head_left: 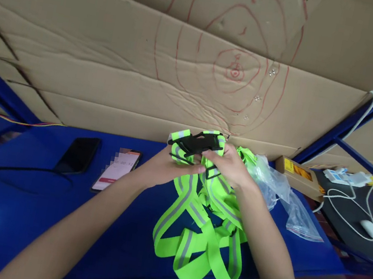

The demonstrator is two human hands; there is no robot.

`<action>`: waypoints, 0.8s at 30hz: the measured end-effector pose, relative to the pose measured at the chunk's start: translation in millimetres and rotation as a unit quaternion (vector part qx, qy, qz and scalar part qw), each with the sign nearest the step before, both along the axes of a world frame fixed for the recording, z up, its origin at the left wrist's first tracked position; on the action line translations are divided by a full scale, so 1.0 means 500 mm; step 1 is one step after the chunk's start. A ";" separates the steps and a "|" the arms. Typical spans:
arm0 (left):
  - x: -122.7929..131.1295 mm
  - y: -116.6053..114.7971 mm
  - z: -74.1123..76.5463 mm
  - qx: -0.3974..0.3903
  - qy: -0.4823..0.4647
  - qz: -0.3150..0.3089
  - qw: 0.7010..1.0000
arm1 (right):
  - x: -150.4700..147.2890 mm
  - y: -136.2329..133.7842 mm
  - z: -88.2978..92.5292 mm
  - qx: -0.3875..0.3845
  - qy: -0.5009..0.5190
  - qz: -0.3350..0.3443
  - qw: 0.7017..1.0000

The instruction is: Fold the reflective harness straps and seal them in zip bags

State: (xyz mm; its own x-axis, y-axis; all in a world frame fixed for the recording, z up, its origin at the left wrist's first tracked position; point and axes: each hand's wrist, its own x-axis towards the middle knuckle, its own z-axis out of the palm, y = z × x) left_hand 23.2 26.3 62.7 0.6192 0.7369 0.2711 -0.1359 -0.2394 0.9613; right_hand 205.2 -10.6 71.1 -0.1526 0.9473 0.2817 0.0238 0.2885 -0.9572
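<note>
Both my hands hold a neon green strap harness (203, 229) with grey reflective stripes above the blue table (16, 205). My left hand (163, 166) is closed around the upper straps just under a black plastic buckle (196, 143). My right hand (228, 166) is closed too, pinching the straps and the buckle's right end from the other side. The loose loops of the harness hang down over the table's near edge toward my lap.
A dark phone (78, 155) and a lit phone (117, 169) lie left of my hands, with a black cable (4, 168) beside them. A clear plastic bag (281, 194), a cardboard box (299, 177) and white chargers (348, 180) sit right. A cardboard wall (113, 64) stands behind.
</note>
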 end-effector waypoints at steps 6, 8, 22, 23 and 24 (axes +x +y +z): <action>0.022 -0.010 -0.022 -0.021 -0.018 0.042 0.999 | 0.005 -0.020 0.020 0.133 -0.152 -0.086 0.976; 0.028 -0.006 -0.031 -0.058 -0.045 0.041 0.996 | 0.019 -0.036 0.041 0.206 -0.215 -0.115 0.948; 0.033 -0.015 -0.063 -0.028 0.052 -0.037 0.998 | 0.064 -0.057 0.067 0.092 -0.299 0.007 0.950; 0.035 -0.016 -0.065 -0.050 0.049 -0.036 0.997 | 0.068 -0.055 0.066 0.081 -0.296 0.014 0.952; 0.039 -0.017 -0.067 -0.075 0.043 -0.039 0.996 | 0.071 -0.054 0.067 0.074 -0.298 0.022 0.952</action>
